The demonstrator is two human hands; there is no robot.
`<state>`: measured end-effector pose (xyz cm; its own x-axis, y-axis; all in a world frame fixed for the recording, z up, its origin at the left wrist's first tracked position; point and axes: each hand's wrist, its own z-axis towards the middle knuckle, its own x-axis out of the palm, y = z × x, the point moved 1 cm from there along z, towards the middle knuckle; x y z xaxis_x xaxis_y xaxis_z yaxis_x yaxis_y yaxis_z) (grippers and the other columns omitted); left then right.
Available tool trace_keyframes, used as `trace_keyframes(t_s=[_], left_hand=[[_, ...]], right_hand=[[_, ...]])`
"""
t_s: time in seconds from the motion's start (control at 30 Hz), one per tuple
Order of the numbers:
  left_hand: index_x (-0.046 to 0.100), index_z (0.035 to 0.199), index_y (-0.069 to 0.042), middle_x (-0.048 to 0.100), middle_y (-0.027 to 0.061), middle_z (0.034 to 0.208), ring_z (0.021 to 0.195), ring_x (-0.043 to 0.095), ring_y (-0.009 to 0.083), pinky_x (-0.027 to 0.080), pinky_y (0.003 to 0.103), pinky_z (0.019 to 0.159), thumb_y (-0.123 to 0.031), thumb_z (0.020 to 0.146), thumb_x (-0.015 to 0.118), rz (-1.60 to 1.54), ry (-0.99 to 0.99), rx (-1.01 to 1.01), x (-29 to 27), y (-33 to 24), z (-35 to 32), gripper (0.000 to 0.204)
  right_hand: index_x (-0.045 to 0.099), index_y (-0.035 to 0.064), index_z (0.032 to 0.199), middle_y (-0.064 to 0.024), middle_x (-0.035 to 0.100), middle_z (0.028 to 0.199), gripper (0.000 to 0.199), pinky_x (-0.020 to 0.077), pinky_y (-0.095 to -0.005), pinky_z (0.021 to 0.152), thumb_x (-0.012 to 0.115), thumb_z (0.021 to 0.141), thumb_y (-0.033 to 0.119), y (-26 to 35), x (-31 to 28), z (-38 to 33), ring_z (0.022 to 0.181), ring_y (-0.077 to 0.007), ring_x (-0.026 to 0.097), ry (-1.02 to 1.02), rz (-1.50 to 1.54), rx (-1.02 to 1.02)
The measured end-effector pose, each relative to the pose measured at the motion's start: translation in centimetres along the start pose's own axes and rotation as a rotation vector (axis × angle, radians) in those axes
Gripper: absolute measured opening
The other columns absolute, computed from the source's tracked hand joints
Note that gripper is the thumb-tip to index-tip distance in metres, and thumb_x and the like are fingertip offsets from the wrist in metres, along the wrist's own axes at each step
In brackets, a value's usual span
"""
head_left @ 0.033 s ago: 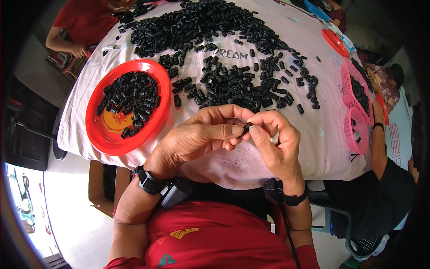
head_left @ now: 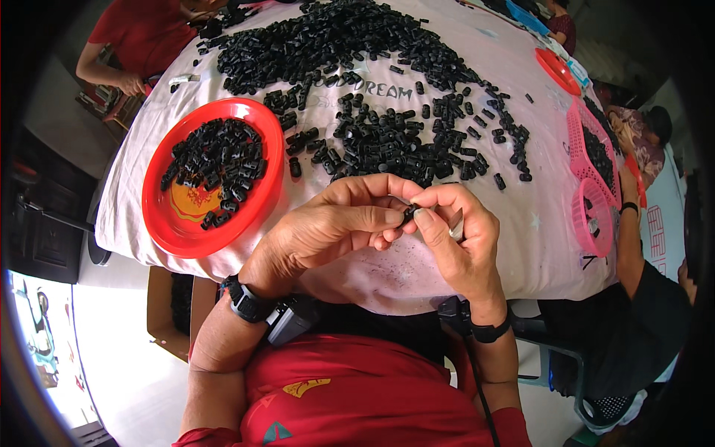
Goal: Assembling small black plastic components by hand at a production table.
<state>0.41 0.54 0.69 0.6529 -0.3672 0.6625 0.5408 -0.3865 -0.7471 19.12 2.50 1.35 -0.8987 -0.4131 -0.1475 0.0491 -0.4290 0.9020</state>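
My left hand pinches a small black plastic part between thumb and forefinger, above the near edge of the cloth-covered table. At its other end, the thumb and forefinger of my right hand are closed on the same part. Fingertips hide most of it. A small pale, shiny piece shows among the fingers of my right hand; its kind is unclear. Just beyond my hands lies a loose heap of similar black parts. To the left, a red plastic basin holds many more.
A larger pile of black parts covers the far table. Pink baskets and a red tray stand along the right side. Other people work around the table, one in a red shirt at far left. A cardboard box sits below left.
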Motion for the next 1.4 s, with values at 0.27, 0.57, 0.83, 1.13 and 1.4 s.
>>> trace_keyframes(t_s=[0.27,0.57,0.83,1.13,1.4], left_hand=[[0.050,0.126,-0.001,0.061,0.0021,0.096,0.078,0.056,0.0061,0.045,0.018,0.066,-0.009,0.092,0.060,0.080,0.036,0.044,-0.4,-0.1,0.2,0.036],[0.050,0.126,0.000,0.061,0.0038,0.096,0.077,0.055,0.0066,0.045,0.019,0.067,-0.007,0.090,0.062,0.101,-0.006,0.031,-0.1,-0.2,0.2,0.039],[0.053,0.122,0.000,0.061,0.0062,0.101,0.078,0.057,0.0080,0.046,0.020,0.068,-0.012,0.091,0.063,0.120,-0.036,0.070,0.0,-0.4,0.2,0.035],[0.056,0.113,-0.002,0.065,0.0090,0.091,0.070,0.058,0.0095,0.047,0.022,0.066,-0.017,0.095,0.057,-0.067,-0.068,-0.025,0.0,-0.2,0.1,0.023],[0.058,0.110,-0.001,0.066,0.0073,0.090,0.073,0.060,0.0091,0.047,0.020,0.064,-0.019,0.096,0.057,-0.042,-0.075,-0.014,0.0,0.1,0.3,0.023]], right_hand=[[0.057,-0.0006,0.099,-0.0126,0.069,0.095,0.012,0.0526,-0.0238,0.062,0.061,0.088,-0.001,-0.1,0.0,0.4,0.074,-0.0137,0.069,0.002,-0.013,-0.048],[0.057,0.0004,0.101,-0.0119,0.069,0.095,0.012,0.0510,-0.0221,0.062,0.061,0.089,0.002,-0.3,0.2,0.3,0.073,-0.0105,0.067,-0.013,-0.026,-0.050],[0.058,0.0014,0.101,-0.0052,0.068,0.080,0.010,0.0480,-0.0197,0.059,0.060,0.091,0.004,-0.4,-0.1,0.3,0.071,-0.0063,0.064,-0.057,-0.021,-0.022],[0.061,0.0011,0.103,-0.0027,0.068,0.074,0.013,0.0478,-0.0190,0.059,0.060,0.092,0.006,0.3,-0.2,0.5,0.071,-0.0051,0.064,-0.032,-0.042,0.027],[0.061,0.0013,0.101,-0.0042,0.068,0.078,0.012,0.0481,-0.0194,0.061,0.061,0.091,0.007,0.1,-0.1,0.4,0.069,-0.0053,0.063,-0.053,0.054,0.024]])
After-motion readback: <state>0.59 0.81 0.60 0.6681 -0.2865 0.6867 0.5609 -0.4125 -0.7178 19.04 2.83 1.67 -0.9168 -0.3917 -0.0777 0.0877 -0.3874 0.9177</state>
